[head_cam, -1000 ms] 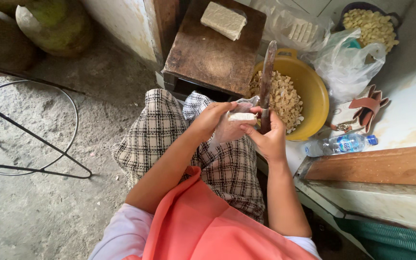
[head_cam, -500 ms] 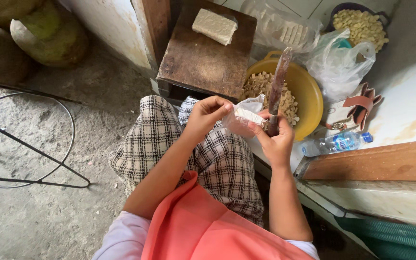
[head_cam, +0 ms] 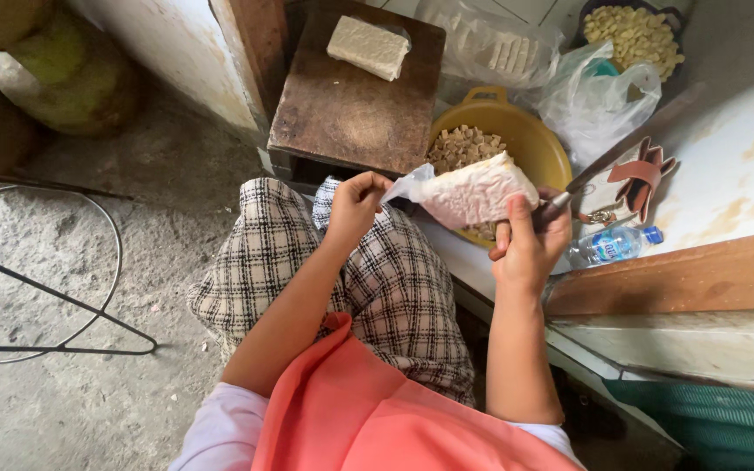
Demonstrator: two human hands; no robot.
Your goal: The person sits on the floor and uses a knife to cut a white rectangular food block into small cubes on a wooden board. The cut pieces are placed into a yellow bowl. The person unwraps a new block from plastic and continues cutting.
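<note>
Far to your left, two large greenish fruits [head_cam: 63, 74] sit in the corner, and a bent wire frame [head_cam: 45, 288] lies on the rough concrete floor [head_cam: 133, 392] below them. Closer in, your checked trousers [head_cam: 394, 288] cover your knees, with the salmon-coloured cloth [head_cam: 377, 410] of your top nearest the camera. Your left hand [head_cam: 355, 205] is raised over your lap, fingers pinched shut on the loose end of the clear plastic wrapper [head_cam: 403, 185] that trails from the left end of the pale block [head_cam: 473, 192]. Behind that hand stands a dark wooden chopping board [head_cam: 342, 113], and another white block [head_cam: 368, 46] rests at its far edge. The pale block you are working on is held up in the air between your hands, lying roughly level, in front of the yellow bowl [head_cam: 538, 144] that holds small cut cubes [head_cam: 460, 144]. Your right hand [head_cam: 525, 244] is clasped around the right end of that block and also grips the handle of a knife [head_cam: 621, 153], whose blade slants up and away to the right. Behind the bowl lie a clear bag of white pieces [head_cam: 495, 48] and a crumpled empty-looking plastic bag [head_cam: 599, 100], and further back a dark bowl of pale chunks [head_cam: 634, 35]. Just right of your right hand, a small plastic water bottle [head_cam: 613, 246] lies on its side, near a brown leather pouch [head_cam: 639, 179], above a wooden plank [head_cam: 682, 279].
</note>
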